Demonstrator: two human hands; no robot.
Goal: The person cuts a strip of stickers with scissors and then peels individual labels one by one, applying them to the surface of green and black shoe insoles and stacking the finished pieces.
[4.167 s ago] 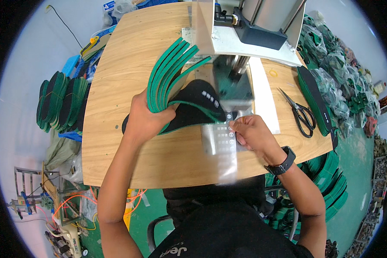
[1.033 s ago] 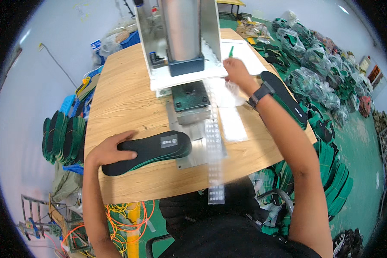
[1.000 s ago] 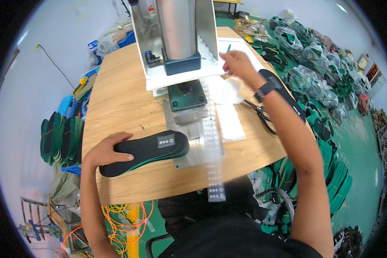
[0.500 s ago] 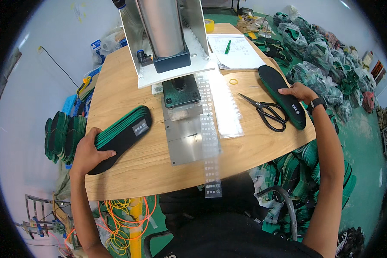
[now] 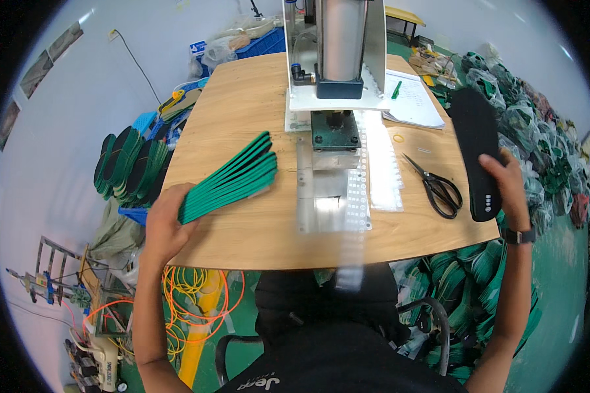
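My left hand [image 5: 166, 224] grips a stack of green and black insoles [image 5: 233, 173] at one end. The stack is tipped on its side, and its free ends fan apart above the left of the table. At the right table edge, my right hand [image 5: 509, 190] is closed on a long black insole [image 5: 477, 141], dark face showing, with small white marks near its lower end. Between my hands stands a press [image 5: 336, 131] with a metal plate [image 5: 314, 209] under its head. A clear strip of printed labels [image 5: 357, 190] lies across the plate and hangs over the front edge, blurred there.
Black-handled scissors [image 5: 442, 195] lie left of my right hand. Behind them are a yellow rubber band [image 5: 398, 138] and a notebook [image 5: 416, 105] with a green pen [image 5: 396, 90]. More insoles are piled left [image 5: 128, 164] and below right [image 5: 469, 288]. Orange and yellow hoses [image 5: 196, 304] lie on the floor.
The stack in my left hand has rolled from its black face onto its edge and spread open. My right hand has lifted its insole and brought it more upright. The whole view has shifted.
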